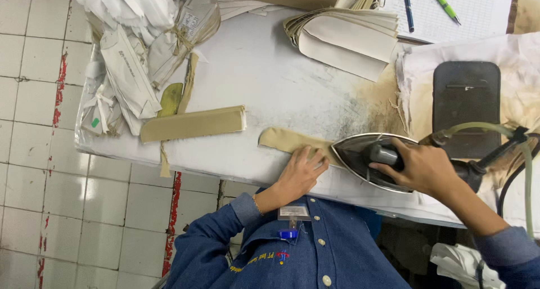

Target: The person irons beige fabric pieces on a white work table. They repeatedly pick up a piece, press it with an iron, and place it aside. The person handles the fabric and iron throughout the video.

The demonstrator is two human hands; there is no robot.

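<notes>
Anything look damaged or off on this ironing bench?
Yes. The white table cover carries brown scorch stains and dark smudges beside the iron, near the black rest pad. Its edge there is frayed.

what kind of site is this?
Likely a garment factory pressing station: right hand grips a metal steam iron, left hand flattens a tan fabric strip on the scorched white padded table, beside stacked cut pieces.

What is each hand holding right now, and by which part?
The right hand grips the iron by its dark handle. The left hand holds nothing; it presses flat on the tan fabric strip beside the iron's tip.
</notes>
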